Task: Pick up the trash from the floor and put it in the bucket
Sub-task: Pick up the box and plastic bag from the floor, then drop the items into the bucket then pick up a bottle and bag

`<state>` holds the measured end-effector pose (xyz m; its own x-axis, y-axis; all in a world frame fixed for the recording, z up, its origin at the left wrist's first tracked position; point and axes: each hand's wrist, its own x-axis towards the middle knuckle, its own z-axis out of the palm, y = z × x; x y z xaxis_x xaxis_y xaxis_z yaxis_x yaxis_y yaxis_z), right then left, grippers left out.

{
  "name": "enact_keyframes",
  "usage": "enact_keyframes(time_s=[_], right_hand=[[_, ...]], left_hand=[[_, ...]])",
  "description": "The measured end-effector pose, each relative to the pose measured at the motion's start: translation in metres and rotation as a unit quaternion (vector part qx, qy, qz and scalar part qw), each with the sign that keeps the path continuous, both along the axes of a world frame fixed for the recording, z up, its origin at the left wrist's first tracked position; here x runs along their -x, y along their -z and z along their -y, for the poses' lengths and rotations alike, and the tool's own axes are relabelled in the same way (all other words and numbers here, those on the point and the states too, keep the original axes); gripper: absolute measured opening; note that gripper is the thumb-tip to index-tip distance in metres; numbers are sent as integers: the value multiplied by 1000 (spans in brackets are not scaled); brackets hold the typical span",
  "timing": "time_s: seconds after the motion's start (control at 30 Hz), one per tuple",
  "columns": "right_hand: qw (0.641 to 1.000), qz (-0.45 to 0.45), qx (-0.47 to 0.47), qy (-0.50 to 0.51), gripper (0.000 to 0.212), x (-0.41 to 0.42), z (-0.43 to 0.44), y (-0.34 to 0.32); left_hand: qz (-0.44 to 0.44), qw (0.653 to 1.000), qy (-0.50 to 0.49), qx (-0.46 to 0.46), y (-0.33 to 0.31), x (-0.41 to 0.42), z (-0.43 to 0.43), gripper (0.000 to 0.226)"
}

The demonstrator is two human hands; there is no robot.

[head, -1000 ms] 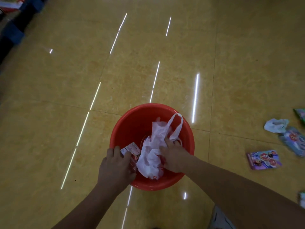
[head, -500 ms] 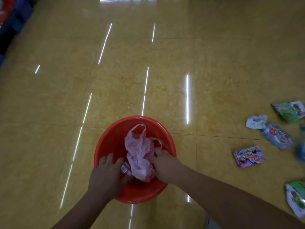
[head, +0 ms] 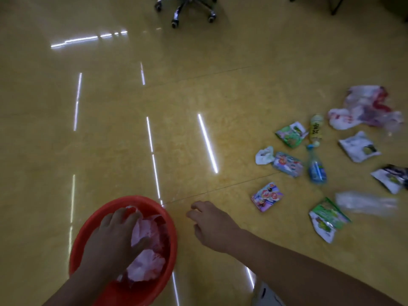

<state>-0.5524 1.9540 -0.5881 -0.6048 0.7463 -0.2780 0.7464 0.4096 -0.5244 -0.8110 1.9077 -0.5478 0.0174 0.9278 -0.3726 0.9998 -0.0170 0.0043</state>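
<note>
Currently, a red bucket (head: pixel 143 199) is recorded on the yellow tiled floor (head: pixel 132 129) at lower left, with a crumpled white plastic bag (head: pixel 145 265) inside it. The left hand (head: pixel 110 241) is laid on that bag, fingers spread and fairly straight, pressing rather than gripping. The right hand (head: pixel 210 221) is held over the floor just right of the bucket, fingers loosely curled, nothing held. Trash is scattered further to the right: a pink snack packet (head: pixel 267 196) nearest the right hand, a green packet (head: pixel 329 219), a blurred clear bottle (head: pixel 364 204), a blue bottle (head: pixel 316 170), a yellow bottle (head: pixel 315 129), a white wad (head: pixel 263 155) and a heap of white bags (head: pixel 364 107). A chair base (head: pixel 187 9) is seen at the top edge.
</note>
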Motion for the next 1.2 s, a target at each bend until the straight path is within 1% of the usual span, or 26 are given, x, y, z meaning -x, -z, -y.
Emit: enact_keyframes(time_s=[0.13,0.33,0.47,0.6,0.73,0.93,1.07,1.2], right_hand=[[997,48,7,55,45,-75,-5,5],[984,115,43,132,51,-190,-16,14],[971,131,72,189,55,-258,-25,18],[960,153,82,217,58,-315,-37,21],[951,165,97,244,59,-361,-46,24],[936,183,115,279,61,-407,-46,34],[920,195,135,313,65,-427,-43,60],[900,216,162,342,73,-437,-40,99]], left_hand=[[8,1000,20,9,-11,-52,-34,72],[32,997,68,6,-17,-152,-75,77],[35,995,96,13,-14,-211,-103,80],[33,991,128,19,-12,-266,-132,78],[39,987,155,14,-10,-317,-159,74],[52,980,190,15,0,-376,-183,77],[51,974,219,29,24,-402,-191,79],[51,967,248,40,66,-420,-199,85]])
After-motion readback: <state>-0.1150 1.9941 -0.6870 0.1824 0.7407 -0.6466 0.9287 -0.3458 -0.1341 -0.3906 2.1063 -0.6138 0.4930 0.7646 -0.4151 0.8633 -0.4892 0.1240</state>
